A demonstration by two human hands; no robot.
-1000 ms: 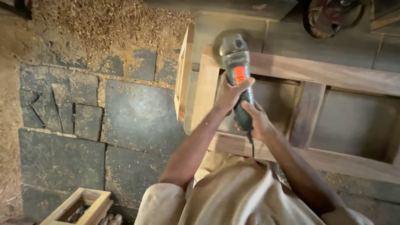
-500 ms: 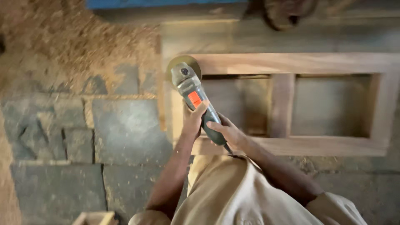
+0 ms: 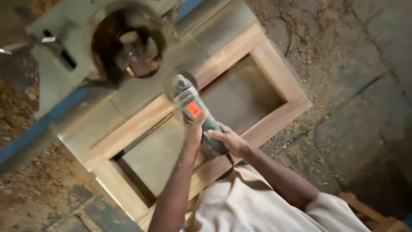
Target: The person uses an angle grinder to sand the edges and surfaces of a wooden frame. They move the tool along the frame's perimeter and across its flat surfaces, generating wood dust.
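**Two hands on the grinder, disc down on the frame**

The grinder [image 3: 195, 112] sits mid-picture, angled up and to the left, its round head [image 3: 178, 85] over the long top rail of the wooden frame [image 3: 240, 45]. The disc looks to be touching or just above the wood; motion blur keeps me from saying which. An orange patch shows on the grey-green body, just ahead of the grip.

The left hand [image 3: 194, 131] is wrapped round the body right behind that orange patch, fingers curled shut on the casing. The right hand [image 3: 229, 141] closes on the tail end, near where the cord [image 3: 230, 160] leaves the tool. Both hands clench it; nothing is spread or pinched.

My read on handling: a hard, rigid, fairly weighty tool that wants to twist and kick when the disc bites, so a hold fore and aft on the barrel, as here, is the sound one. Keep clear of the disc and the cord.

The frame lies flat and slanted across the view, with open panels showing the floor beneath. It looks stiff and heavy enough to stay put under the pressure.

Further out: a big grey machine [image 3: 56, 81] with a round dark opening [image 3: 128, 43] sits just beyond the frame, upper left. Wood shavings [image 3: 326, 34] litter the stone floor [image 3: 365, 120]. The person's pale shirt [image 3: 257, 206] fills the bottom edge.
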